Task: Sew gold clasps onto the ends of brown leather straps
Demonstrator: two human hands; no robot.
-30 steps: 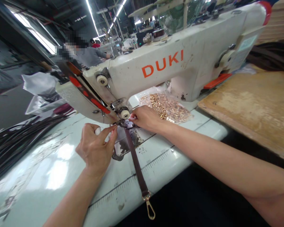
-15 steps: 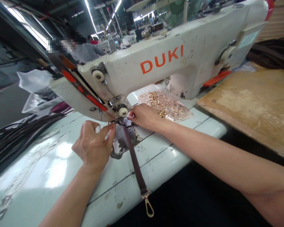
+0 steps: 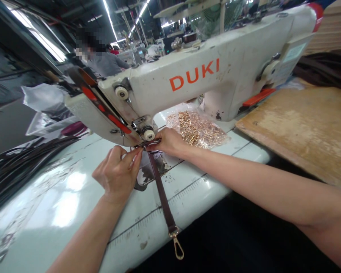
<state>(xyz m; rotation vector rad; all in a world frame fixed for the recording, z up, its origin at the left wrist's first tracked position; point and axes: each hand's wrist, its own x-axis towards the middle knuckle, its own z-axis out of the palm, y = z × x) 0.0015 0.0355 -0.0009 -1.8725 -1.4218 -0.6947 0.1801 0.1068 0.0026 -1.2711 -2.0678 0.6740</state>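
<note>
Under both your hands spreads the pale bench (image 3: 39,227), with a ruled scale along its near edge. The white sewing machine (image 3: 244,57) marked DUKI stands just beyond your hands, its arm stretching to the right above your right hand. Well to the right of that hand is a worn wooden board (image 3: 295,125). To the left of your left hand lies a bundle of dark strips (image 3: 17,163). Just behind your right hand, under the machine's arm, sits a clear bag of gold metal pieces (image 3: 204,131).

Your left hand (image 3: 116,170) is narrowed, thumb and forefinger drawn together beside the machine's foot; you cannot tell from here whether anything is between the tips. Your right hand (image 3: 172,141) is closed at the other side of the foot, pinching a short dark brown piece (image 3: 154,143). The brown strap (image 3: 162,193) starts between your two hands at the foot and runs toward you across the bench; its join with the pinched piece is too small to tell. Nearer you than either hand, a gold clip (image 3: 178,246) on the strap's end juts past the bench edge.
</note>
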